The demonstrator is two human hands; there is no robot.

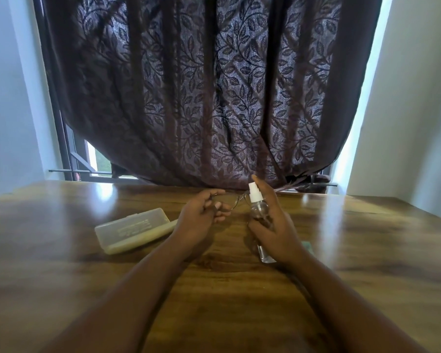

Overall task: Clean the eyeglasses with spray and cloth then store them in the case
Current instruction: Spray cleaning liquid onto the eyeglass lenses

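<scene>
Clear bottle gripped in right hand aims its nozzle at glasses pinched by left hand, ready to spray.

Both arms outstretched, left grip and right grip curled.

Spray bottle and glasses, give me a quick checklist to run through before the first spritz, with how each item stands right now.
1. Left hand holds the eyeglasses: ok, fingers curled round the frame.
2. Right hand grips the spray bottle: ok, index finger above the white nozzle.
3. Nozzle aimed at the lenses: cannot tell, the opening is too small to see.
4. Cloth within reach: cannot tell, only a green edge shows behind the right hand.
5. Case ready on the table: ok, lying closed left of the hands.
</scene>
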